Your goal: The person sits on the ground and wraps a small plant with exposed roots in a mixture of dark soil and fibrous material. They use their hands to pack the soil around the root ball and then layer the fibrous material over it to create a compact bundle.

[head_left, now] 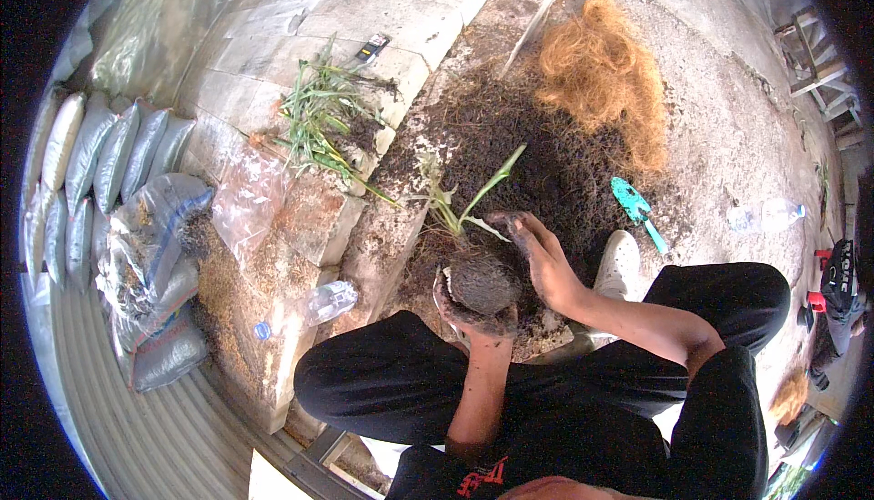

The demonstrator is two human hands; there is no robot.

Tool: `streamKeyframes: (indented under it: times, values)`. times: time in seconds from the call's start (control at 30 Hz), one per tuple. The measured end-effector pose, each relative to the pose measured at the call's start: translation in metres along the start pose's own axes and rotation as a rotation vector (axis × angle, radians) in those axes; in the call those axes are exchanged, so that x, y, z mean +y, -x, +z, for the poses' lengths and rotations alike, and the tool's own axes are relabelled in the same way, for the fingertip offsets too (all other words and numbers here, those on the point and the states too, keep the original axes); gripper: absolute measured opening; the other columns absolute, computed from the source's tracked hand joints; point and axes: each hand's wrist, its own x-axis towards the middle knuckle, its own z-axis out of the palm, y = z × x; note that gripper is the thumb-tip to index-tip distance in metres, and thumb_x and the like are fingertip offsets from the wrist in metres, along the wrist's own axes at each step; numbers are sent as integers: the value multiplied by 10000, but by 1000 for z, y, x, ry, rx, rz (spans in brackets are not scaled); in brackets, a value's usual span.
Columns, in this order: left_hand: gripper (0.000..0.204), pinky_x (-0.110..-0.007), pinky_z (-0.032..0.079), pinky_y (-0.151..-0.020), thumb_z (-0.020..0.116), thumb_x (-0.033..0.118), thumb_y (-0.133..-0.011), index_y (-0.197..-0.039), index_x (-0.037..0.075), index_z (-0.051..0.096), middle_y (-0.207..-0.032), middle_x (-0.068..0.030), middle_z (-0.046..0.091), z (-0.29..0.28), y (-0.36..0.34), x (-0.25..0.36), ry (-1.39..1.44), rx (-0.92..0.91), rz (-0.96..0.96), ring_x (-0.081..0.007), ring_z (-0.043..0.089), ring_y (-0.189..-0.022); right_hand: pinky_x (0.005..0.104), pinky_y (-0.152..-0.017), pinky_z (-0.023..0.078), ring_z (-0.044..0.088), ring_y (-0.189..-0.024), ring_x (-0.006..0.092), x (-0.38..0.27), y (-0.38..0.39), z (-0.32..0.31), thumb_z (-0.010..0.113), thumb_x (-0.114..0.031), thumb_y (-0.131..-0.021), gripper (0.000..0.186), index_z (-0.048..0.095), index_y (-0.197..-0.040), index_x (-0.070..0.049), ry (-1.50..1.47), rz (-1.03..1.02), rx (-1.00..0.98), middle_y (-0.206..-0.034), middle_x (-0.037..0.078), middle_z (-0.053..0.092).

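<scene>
A small plant (490, 179) with a few long green leaves stands out of a rounded, dark root ball (487, 283). My left hand (488, 321), smeared with soil, cups this root ball from below and at its near left side. To the right of it is my right hand (543, 259), its dirty fingers stretched toward the plant's base. Whether those fingertips touch the roots I cannot tell. Both hands are over a spread of dark soil (555, 181) on the ground, in front of my bent legs.
Orange-brown fibre (605, 72) lies on the soil's far right, a teal trowel (640, 213) nearer. Uprooted plants (319, 117) and a black device (372, 46) rest on the left slab. Plastic bottles (332, 302) lie on both sides. Filled bags (118, 154) are stacked far left.
</scene>
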Motion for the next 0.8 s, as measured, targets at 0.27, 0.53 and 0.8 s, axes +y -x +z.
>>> streamKeyframes:
  times: [0.27, 0.53, 0.8]
  values:
    - [530, -447, 399, -989, 355, 453, -904, -1310, 114, 387, -1316, -87, 428, -25, -12, -12, -38, 40, 143, -258, 456, -1188, 295, -916, 399, 504, -1022, 204, -12, 42, 31, 454, -188, -958, 486, 304, -1368, 25, -198, 243, 19, -1191, 152, 496]
    - [582, -391, 311, -1056, 443, 253, -892, -1360, -56, 289, -1365, -164, 374, 9, 17, 12, -726, -259, 593, -253, 391, -1247, 382, -1026, 353, 509, -1148, 229, -51, 1, 3, 395, -341, -929, 436, 509, -1234, -51, -710, 570, -44, -1225, 104, 558]
    - [481, -427, 417, -946, 299, 408, -945, -1263, 89, 471, -1268, -97, 501, -12, -17, 20, -74, -40, -145, -279, 476, -1171, 426, -932, 452, 598, -1005, 251, -66, -16, -5, 350, -338, -929, 402, 565, -1149, -78, -784, 665, -74, -1128, 96, 612]
